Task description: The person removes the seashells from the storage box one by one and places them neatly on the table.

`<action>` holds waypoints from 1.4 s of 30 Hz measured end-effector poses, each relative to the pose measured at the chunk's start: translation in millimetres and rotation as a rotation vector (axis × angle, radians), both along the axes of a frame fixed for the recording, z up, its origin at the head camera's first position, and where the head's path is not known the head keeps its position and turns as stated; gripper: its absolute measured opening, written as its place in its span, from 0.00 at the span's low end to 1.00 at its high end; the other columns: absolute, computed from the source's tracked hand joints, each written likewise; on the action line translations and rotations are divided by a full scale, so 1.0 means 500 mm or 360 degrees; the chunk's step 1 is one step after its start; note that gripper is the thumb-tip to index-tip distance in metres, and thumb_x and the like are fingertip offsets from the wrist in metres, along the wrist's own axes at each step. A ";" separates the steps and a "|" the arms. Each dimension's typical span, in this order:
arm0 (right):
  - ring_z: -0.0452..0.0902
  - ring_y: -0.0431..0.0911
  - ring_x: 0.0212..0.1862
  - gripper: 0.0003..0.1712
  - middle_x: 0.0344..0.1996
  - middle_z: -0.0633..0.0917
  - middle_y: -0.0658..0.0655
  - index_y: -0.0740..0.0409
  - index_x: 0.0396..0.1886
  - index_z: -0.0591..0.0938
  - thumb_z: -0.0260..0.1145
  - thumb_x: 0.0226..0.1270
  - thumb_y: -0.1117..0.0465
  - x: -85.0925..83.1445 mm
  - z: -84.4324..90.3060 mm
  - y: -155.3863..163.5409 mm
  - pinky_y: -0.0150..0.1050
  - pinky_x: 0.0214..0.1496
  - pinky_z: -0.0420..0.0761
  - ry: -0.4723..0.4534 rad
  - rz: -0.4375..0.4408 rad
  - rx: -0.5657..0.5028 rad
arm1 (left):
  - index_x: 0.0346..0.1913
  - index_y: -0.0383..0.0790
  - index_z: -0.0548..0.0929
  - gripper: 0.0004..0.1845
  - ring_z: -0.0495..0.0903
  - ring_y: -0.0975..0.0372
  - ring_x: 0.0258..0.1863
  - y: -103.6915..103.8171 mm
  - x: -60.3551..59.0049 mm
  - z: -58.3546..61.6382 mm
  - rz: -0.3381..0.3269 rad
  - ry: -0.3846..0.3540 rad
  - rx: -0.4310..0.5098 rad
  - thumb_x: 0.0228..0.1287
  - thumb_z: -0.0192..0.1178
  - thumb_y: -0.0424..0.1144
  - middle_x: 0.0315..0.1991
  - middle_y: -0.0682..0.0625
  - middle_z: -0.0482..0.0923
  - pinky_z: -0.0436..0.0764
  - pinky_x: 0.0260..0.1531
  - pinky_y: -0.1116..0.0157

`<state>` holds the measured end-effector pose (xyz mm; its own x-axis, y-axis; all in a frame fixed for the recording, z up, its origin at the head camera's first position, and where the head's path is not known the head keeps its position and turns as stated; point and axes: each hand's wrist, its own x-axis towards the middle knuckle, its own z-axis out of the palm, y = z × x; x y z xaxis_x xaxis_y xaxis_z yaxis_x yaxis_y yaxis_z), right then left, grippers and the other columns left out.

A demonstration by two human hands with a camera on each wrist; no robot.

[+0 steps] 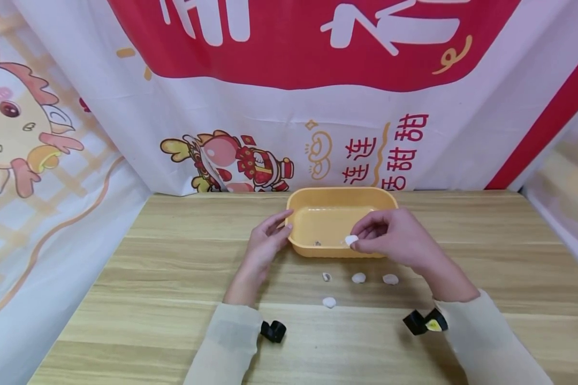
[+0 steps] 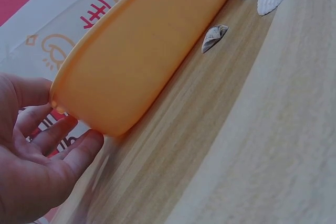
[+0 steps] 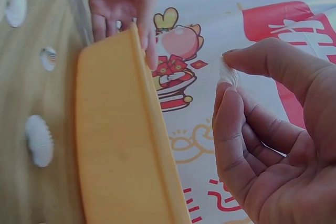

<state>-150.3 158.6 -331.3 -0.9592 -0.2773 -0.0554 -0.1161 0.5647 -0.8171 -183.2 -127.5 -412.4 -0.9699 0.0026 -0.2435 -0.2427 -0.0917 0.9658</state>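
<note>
A white seashell (image 1: 351,240) is pinched between the thumb and index finger of my right hand (image 1: 390,235), above the near right part of a yellow plastic basin (image 1: 342,193). The right wrist view shows that shell (image 3: 228,73) edge-on at the fingertips. My left hand (image 1: 266,243) holds the basin's left end, its index fingertip at the rim and its thumb (image 2: 86,153) at the lower corner. Inside the basin lies a small dark shell (image 1: 317,243). In front sit a small brownish shell (image 1: 326,277) and white shells (image 1: 358,278), (image 1: 390,279), (image 1: 329,302).
The basin stands near the back edge of a wood-grain table (image 1: 183,256). Behind it hangs a white and red printed cloth (image 1: 289,64), with another printed cloth (image 1: 33,160) along the left side. Black devices (image 1: 273,331) are worn at both wrists.
</note>
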 end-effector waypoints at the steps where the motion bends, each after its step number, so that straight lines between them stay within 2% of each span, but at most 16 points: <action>1: 0.82 0.50 0.40 0.11 0.36 0.89 0.56 0.56 0.41 0.91 0.82 0.61 0.59 0.004 -0.002 0.002 0.32 0.40 0.87 -0.0004 0.0004 -0.0001 | 0.68 0.56 0.85 0.21 0.72 0.54 0.78 0.000 0.000 0.000 0.0001 0.0000 -0.0001 0.78 0.64 0.36 0.81 0.52 0.69 0.79 0.76 0.57; 13: 0.82 0.48 0.41 0.15 0.37 0.89 0.55 0.58 0.44 0.90 0.83 0.61 0.58 0.058 -0.047 0.035 0.31 0.38 0.86 -0.0194 0.0000 -0.0028 | 0.68 0.57 0.85 0.21 0.73 0.54 0.78 -0.001 -0.004 -0.004 -0.0006 -0.0011 -0.0004 0.78 0.64 0.36 0.81 0.53 0.69 0.80 0.75 0.58; 21: 0.82 0.45 0.38 0.14 0.33 0.88 0.53 0.56 0.42 0.90 0.84 0.58 0.59 0.080 -0.094 0.051 0.31 0.36 0.85 -0.0179 0.0051 -0.0001 | 0.68 0.58 0.84 0.21 0.72 0.54 0.78 -0.001 -0.005 -0.001 -0.0005 -0.0025 -0.0018 0.79 0.64 0.36 0.81 0.54 0.69 0.79 0.76 0.57; 27: 0.82 0.45 0.36 0.14 0.32 0.88 0.53 0.56 0.41 0.90 0.84 0.56 0.61 0.093 -0.123 0.048 0.32 0.34 0.86 -0.0217 0.0115 -0.0054 | 0.67 0.59 0.85 0.20 0.73 0.56 0.77 -0.002 -0.006 -0.002 0.0001 -0.0034 -0.0010 0.79 0.64 0.37 0.80 0.55 0.70 0.80 0.75 0.58; 37: 0.81 0.41 0.33 0.08 0.28 0.86 0.51 0.58 0.35 0.90 0.82 0.57 0.64 0.098 -0.145 0.030 0.30 0.31 0.84 -0.0244 0.0160 -0.0042 | 0.67 0.60 0.85 0.20 0.73 0.56 0.78 -0.001 -0.005 -0.003 -0.0006 -0.0036 -0.0020 0.79 0.64 0.38 0.80 0.55 0.69 0.80 0.75 0.58; 42: 0.81 0.42 0.33 0.08 0.28 0.87 0.50 0.55 0.34 0.90 0.81 0.56 0.64 0.098 -0.143 0.027 0.30 0.32 0.83 -0.0215 0.0157 0.0014 | 0.70 0.55 0.83 0.21 0.73 0.55 0.77 -0.001 -0.004 -0.003 -0.0012 -0.0004 -0.0007 0.79 0.63 0.37 0.81 0.53 0.69 0.80 0.75 0.58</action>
